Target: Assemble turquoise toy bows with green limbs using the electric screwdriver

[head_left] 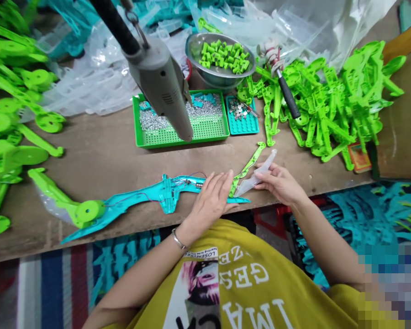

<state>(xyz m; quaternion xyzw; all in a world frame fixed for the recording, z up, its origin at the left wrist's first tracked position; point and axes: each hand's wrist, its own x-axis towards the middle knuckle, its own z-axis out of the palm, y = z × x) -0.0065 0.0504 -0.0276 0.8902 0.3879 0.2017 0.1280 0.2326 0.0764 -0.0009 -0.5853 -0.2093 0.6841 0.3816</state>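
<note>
A long blue plastic toy bow half [137, 195] lies along the table's near side, its inner face up, with thin wires and small parts inside. My left hand [212, 194] lies flat over its right part, fingers stretched out, hiding what is beneath. A slim green plastic limb [248, 167] slants up from the bow's right end, beside my left fingertips. My right hand [279, 183] pinches a translucent white plastic piece [256, 178] next to that limb. At the bow's left end sits a green limb with a round disc [89, 212], a translucent piece along it.
A grey electric screwdriver [164, 87] hangs above a green basket [181, 135] of screws. Behind are a small blue tray [243, 128], a metal bowl [222, 80] of green parts and a black-handled tool [287, 93]. Green parts pile up right [329, 105] and left [7, 123].
</note>
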